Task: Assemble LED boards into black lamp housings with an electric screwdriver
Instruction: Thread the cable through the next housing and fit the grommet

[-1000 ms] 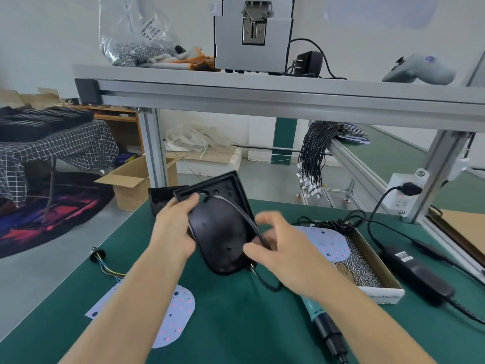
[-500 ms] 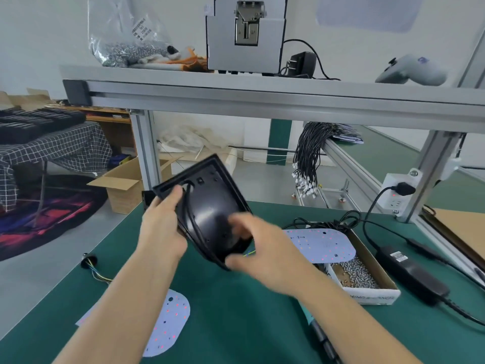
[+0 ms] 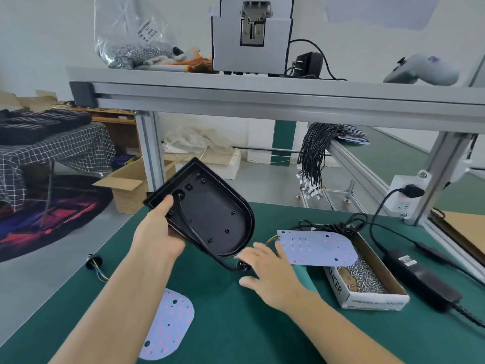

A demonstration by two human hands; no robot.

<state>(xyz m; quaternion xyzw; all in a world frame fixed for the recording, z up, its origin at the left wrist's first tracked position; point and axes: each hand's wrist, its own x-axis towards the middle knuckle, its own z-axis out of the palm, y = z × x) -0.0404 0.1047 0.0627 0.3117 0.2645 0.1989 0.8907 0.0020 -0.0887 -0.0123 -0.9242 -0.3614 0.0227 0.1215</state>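
We see a green bench mat (image 3: 236, 324) beneath an aluminium-framed shelf (image 3: 262, 93), with a checked-cloth table (image 3: 52, 156) beyond. A cardboard screw box (image 3: 367, 302) reads "SPRING"; an LED board (image 3: 315, 248) rests across its rim. Our left hand (image 3: 157, 237) grips the black lamp housing (image 3: 210, 214), tilted above the mat, thumb inside. Our right hand (image 3: 267, 274) hovers with relaxed fingers just below the housing, by its dangling cable (image 3: 199, 240). A second LED board (image 3: 168, 327) lies nearer.
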